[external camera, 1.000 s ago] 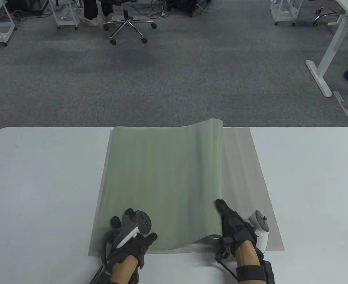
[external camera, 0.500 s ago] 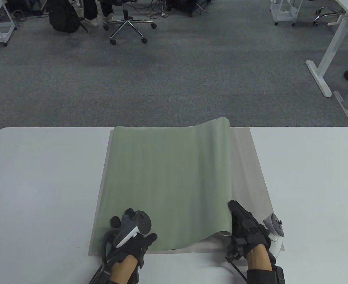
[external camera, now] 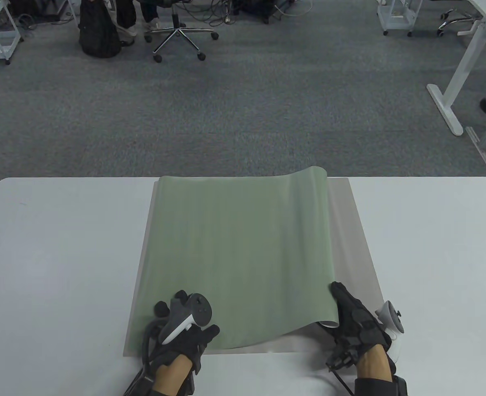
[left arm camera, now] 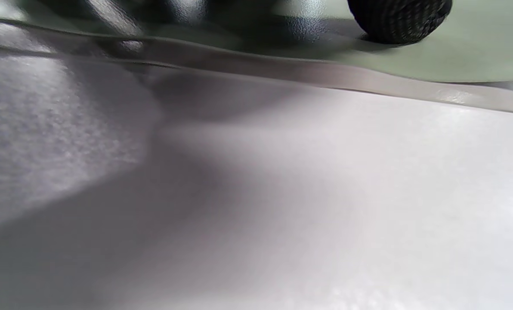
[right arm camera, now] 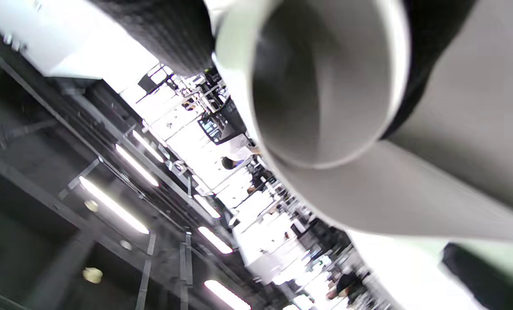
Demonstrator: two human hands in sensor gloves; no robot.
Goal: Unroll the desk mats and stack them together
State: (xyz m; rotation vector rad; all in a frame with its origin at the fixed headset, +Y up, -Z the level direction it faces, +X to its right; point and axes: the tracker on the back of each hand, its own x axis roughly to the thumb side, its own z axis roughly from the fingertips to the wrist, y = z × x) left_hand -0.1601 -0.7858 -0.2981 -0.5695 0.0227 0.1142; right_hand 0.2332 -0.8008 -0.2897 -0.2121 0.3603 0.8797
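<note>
A green desk mat (external camera: 239, 255) lies partly unrolled on top of a flat grey mat (external camera: 352, 231) on the white table (external camera: 53, 255). Its right edge still curls up in a loose roll. My left hand (external camera: 181, 324) presses down on the green mat's near left corner. In the left wrist view a fingertip (left arm camera: 398, 19) rests on the green mat (left arm camera: 454, 60) above the grey mat's edge (left arm camera: 368, 79). My right hand (external camera: 352, 315) grips the near end of the curled right edge. The right wrist view shows that rolled end as an open tube (right arm camera: 321, 82) with gloved fingers (right arm camera: 162, 30) around it.
A strip of the grey mat shows to the right of the roll. The table's far edge runs just behind both mats. Beyond it lie carpet, an office chair (external camera: 179, 35), a black bag (external camera: 98, 35) and a white desk leg (external camera: 449, 103).
My right hand has moved right with the curled edge, so more of the green mat lies flat over the grey one. My left hand has stayed put.
</note>
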